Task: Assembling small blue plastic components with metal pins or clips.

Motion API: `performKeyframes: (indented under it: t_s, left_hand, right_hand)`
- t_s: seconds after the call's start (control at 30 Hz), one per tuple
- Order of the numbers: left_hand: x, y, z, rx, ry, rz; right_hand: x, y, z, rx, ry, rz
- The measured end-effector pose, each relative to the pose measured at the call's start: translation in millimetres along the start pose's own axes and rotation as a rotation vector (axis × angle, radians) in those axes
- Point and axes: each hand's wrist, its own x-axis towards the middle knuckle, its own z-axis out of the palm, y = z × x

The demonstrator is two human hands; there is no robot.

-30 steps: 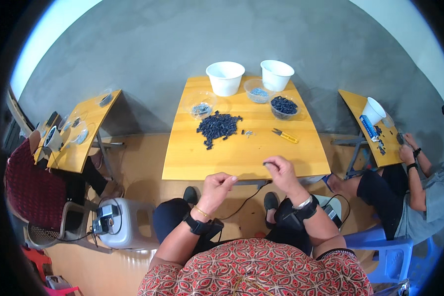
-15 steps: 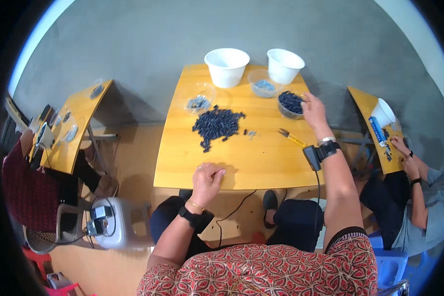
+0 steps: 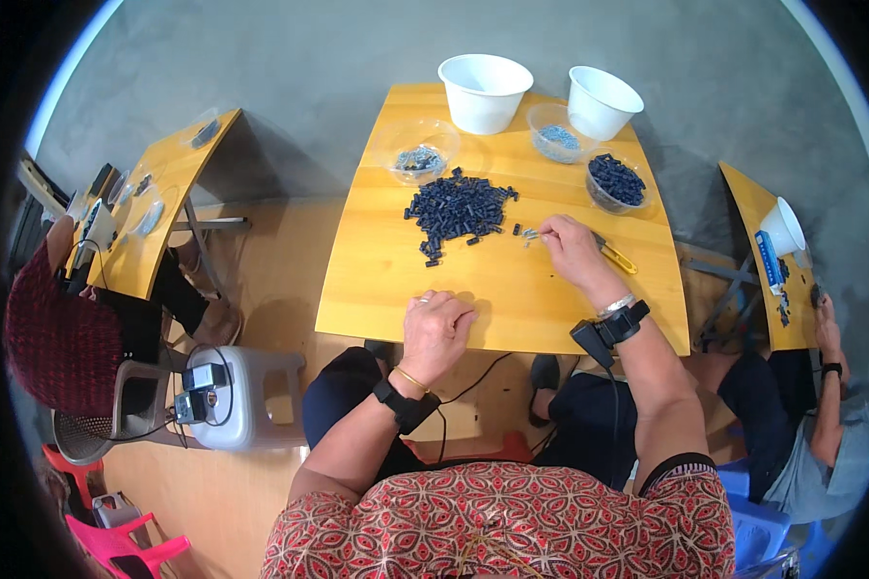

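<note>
even, bright daylight falls on the yellow wooden desk (image 3: pixel 502 280), casting soft shadows onto the floor at its left. fisheye bending curves its edges; a black rim frames everything, focus sharp.

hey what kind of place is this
Probably a small assembly or sorting workshop: a wooden table with a pile of small dark parts, sorting bowls, and other workers at similar tables.

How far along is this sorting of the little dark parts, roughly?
Done: a clear bowl at the right already holds dark parts. In hand: the right hand fingers a few small pieces beside the pile, while the left hand rests on the table. Left: a large pile of dark parts remains.
</note>
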Motion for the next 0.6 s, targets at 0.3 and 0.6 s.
performKeyframes:
  t_s: [0.3, 0.6]
  left_hand:
    - [-0.2, 0.4, -0.3, 0.045, 0.025, 0.022]
    - [-1.4, -2.9, -5.1, -0.030, 0.006, 0.029]
  right_hand:
    - [16.2, -52.7, 39.0, 0.039, -0.123, -0.150]
    - [29.4, -48.7, 68.3, -0.189, -0.170, -0.281]
